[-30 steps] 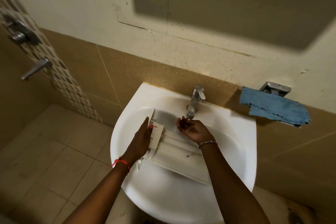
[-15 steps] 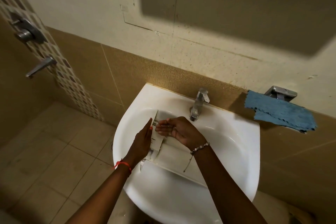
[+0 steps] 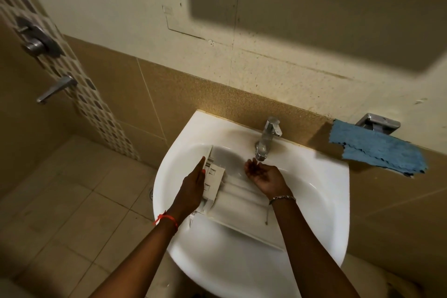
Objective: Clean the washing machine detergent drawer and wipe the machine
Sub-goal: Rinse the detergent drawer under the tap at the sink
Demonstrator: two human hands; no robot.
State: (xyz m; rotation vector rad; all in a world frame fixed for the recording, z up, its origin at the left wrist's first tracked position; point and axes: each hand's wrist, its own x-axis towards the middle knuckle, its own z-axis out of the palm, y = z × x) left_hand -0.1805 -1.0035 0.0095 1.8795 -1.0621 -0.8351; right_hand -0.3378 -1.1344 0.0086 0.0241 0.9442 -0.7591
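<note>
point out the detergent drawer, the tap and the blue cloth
detergent drawer [image 3: 238, 201]: head view, middle of its white ribbed body
tap [image 3: 268, 132]: head view, its upright metal body
blue cloth [image 3: 377, 150]: head view, middle of the cloth

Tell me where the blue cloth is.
In the head view, the blue cloth hangs at the right, draped over a metal wall holder, beside the sink and tap.
</note>
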